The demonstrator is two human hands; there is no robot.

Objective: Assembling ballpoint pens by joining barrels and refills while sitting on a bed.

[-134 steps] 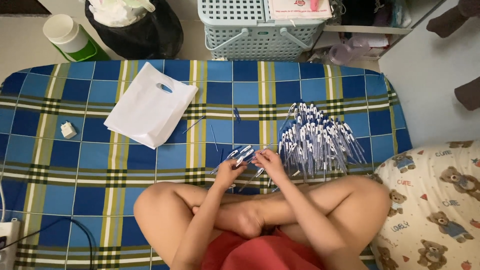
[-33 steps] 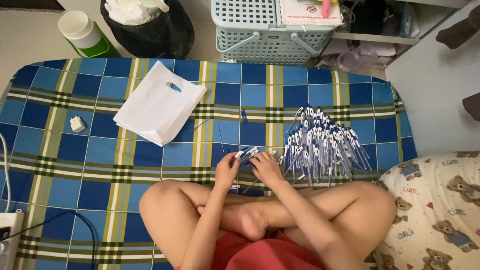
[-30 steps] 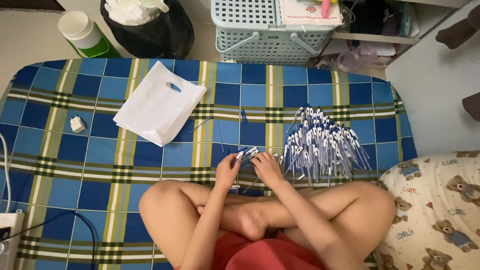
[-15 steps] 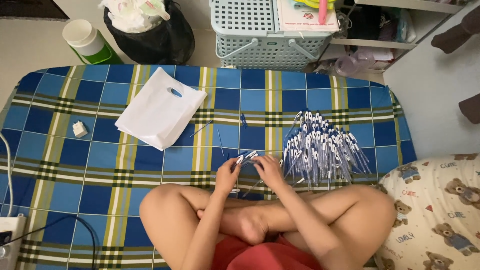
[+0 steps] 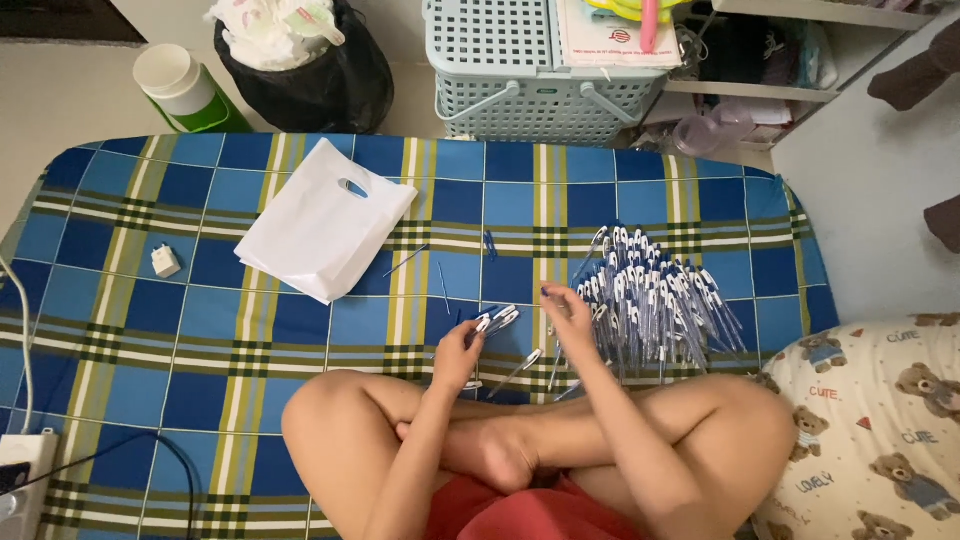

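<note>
While gripping pens (image 5: 497,320), left grip (image 5: 458,355); right grip (image 5: 570,318) closed beside pen pile (image 5: 655,300).

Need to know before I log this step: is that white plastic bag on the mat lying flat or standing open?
Flat. The white plastic bag lies spread on the blue checked mat, handle hole up, no bulge visible. The left hand is apart from it.

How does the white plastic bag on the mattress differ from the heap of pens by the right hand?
The flat white plastic bag with a cut-out handle is one single sheet lying far from both hands; the heap of clear pens with blue and white caps is many thin pieces fanned out, right beside the right hand. The bag is plain white; the pens mix blue, white and clear. Both rest on the blue plaid mattress.
</note>
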